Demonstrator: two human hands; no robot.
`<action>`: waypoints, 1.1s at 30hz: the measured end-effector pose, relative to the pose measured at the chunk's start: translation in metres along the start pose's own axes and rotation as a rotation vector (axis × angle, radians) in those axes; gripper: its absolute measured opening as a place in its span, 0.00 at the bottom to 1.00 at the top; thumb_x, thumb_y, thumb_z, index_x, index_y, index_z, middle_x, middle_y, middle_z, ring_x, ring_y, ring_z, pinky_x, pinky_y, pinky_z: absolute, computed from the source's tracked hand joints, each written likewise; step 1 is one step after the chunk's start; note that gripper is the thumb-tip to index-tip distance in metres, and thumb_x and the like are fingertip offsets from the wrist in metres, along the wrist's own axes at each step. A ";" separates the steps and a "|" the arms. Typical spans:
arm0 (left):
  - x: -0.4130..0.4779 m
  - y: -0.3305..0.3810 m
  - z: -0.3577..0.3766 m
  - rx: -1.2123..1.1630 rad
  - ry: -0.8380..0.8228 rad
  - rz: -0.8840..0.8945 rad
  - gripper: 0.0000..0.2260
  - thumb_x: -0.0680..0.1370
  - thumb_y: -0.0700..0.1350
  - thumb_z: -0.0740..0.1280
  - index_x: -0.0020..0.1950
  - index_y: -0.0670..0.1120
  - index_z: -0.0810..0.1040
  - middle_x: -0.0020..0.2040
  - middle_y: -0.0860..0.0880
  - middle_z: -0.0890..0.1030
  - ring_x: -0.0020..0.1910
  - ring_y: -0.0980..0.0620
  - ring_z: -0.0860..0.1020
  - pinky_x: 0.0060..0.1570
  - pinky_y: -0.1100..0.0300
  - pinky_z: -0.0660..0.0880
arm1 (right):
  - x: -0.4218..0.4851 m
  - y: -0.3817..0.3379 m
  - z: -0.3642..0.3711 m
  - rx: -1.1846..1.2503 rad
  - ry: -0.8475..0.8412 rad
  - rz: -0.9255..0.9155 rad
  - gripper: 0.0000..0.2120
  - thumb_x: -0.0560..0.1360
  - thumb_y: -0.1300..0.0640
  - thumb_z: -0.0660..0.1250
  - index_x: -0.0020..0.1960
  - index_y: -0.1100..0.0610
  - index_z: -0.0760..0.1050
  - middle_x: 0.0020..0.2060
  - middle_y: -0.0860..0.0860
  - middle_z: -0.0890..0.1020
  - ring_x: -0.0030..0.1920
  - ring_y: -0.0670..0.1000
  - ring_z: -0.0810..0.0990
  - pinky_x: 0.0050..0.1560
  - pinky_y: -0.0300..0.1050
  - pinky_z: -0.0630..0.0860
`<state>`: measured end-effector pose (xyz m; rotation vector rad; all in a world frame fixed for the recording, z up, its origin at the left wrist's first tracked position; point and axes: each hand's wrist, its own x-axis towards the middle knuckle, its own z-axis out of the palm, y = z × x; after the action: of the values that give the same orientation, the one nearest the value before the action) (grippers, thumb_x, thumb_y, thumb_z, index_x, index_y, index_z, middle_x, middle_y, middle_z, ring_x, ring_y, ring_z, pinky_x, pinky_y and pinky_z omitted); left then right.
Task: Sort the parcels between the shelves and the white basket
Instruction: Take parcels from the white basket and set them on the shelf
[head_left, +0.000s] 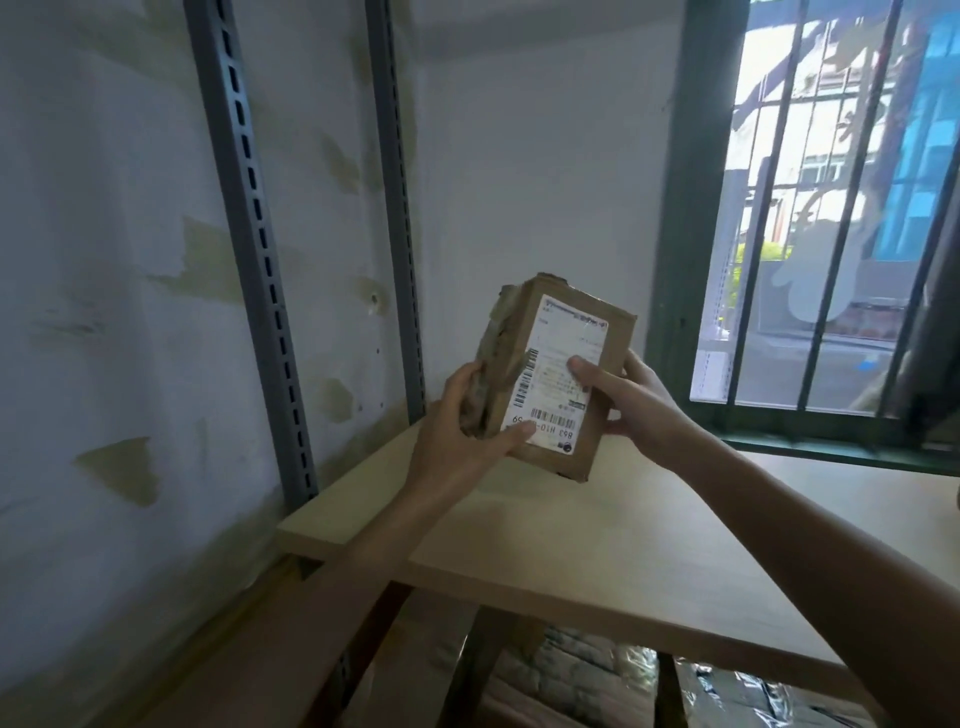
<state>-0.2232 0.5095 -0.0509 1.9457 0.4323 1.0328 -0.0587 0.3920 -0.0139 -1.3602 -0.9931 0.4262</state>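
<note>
Forearms crossed the lower edge; the left hand (457, 431) gripped the taped side of a small cardboard parcel (613, 332), and the right hand (634, 405) gripped the other side, thumb on its shipping label (556, 374). It hung tilted above the wooden shelf board (597, 545). Seemingly the label was being read; next came choosing shelf or basket, which was unseen.

We take this for a plain parcel storeroom. Grey slotted metal uprights (249, 249) carry a pale wooden shelf (597, 551) against a patched, peeling wall (104, 270). Wrapped packages (748, 696) lie on the level below. A cardboard parcel (558, 376) bears a barcoded shipping label (571, 332), and a barred window (831, 218) faces a street.
</note>
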 end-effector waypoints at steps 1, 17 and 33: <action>0.000 0.004 0.002 0.039 0.010 0.026 0.37 0.62 0.61 0.75 0.67 0.62 0.61 0.64 0.49 0.74 0.58 0.50 0.77 0.51 0.47 0.79 | -0.002 -0.001 -0.005 0.021 0.012 -0.002 0.26 0.70 0.51 0.71 0.65 0.51 0.67 0.49 0.50 0.83 0.49 0.52 0.84 0.43 0.50 0.82; 0.037 0.086 0.088 -0.547 -0.380 0.124 0.18 0.64 0.44 0.68 0.52 0.56 0.74 0.49 0.48 0.79 0.49 0.44 0.80 0.44 0.53 0.79 | -0.110 -0.084 -0.119 -0.884 0.173 -0.232 0.32 0.65 0.46 0.75 0.64 0.43 0.63 0.51 0.38 0.76 0.50 0.36 0.77 0.46 0.28 0.76; 0.003 0.117 0.191 -0.270 -0.462 0.073 0.32 0.70 0.56 0.71 0.70 0.51 0.62 0.65 0.45 0.72 0.55 0.49 0.74 0.44 0.60 0.76 | -0.188 -0.062 -0.181 -0.745 0.483 0.098 0.16 0.66 0.40 0.72 0.53 0.39 0.76 0.45 0.45 0.84 0.40 0.46 0.85 0.36 0.40 0.81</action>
<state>-0.0793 0.3439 -0.0071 1.8865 -0.0354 0.6162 -0.0371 0.1252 -0.0028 -2.0582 -0.6933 -0.2396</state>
